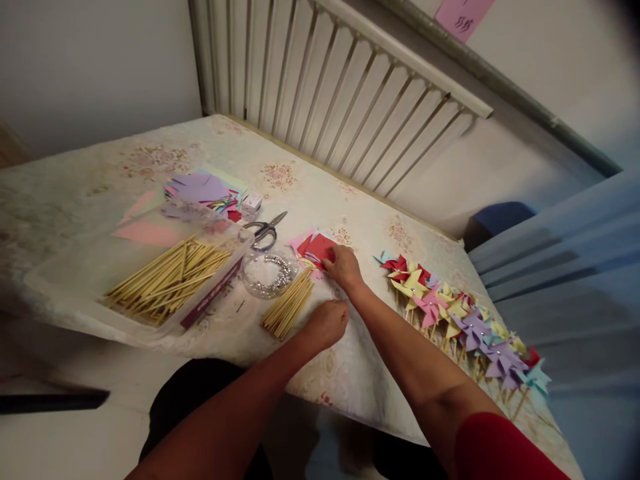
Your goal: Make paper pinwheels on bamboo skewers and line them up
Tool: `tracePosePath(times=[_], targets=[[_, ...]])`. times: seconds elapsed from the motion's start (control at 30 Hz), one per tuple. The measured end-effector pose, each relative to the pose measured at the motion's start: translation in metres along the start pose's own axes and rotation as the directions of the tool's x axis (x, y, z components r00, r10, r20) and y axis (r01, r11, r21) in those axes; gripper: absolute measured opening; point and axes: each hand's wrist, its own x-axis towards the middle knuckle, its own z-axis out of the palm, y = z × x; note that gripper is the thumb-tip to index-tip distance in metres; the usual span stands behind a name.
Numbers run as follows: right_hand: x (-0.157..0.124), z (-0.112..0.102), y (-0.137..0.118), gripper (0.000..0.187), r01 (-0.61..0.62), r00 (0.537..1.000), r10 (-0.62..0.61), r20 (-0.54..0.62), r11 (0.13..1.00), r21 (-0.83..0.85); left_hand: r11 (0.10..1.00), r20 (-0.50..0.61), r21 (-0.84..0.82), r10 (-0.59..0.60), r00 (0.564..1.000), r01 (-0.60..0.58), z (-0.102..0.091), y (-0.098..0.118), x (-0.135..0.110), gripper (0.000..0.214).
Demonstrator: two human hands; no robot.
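Observation:
My right hand [343, 266] reaches forward and its fingers press down on a red paper piece [317, 247] that lies on pink paper on the table. My left hand [327, 322] rests curled on the tablecloth just nearer to me, beside a small bundle of wooden sticks [289, 307]. Nothing can be made out inside its closed fingers. A round clear dish of silvery beads [269, 273] sits left of the red paper, with scissors [265, 230] behind it.
A clear plastic box [75, 280] at the left holds many wooden sticks [167, 277]. Coloured paper sheets [203, 190] lie behind it. Several finished paper pinwheels [463, 320] line the right side of the table [350, 373]. A white radiator [340, 87] stands behind.

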Motion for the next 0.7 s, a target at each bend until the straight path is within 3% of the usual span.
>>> tracePosePath(times=[0.13, 0.33, 0.7], targets=[[0.0, 0.004, -0.008, 0.023, -0.003, 0.998, 0.007, 0.064, 0.998, -0.067, 1.0, 0.003, 0.006, -0.013, 1.0, 0.013, -0.002, 0.004, -0.002, 0.024], [0.0, 0.007, -0.011, 0.018, -0.003, 0.998, 0.009, 0.069, 0.996, -0.088, 1.0, 0.026, 0.003, -0.019, 0.999, 0.019, -0.003, 0.005, -0.002, 0.026], [0.007, -0.004, -0.005, 0.021, -0.013, 0.982, 0.02, 0.186, 0.999, -0.039, 0.999, 0.053, 0.042, 0.016, 0.998, -0.019, -0.001, 0.001, -0.001, 0.026]])
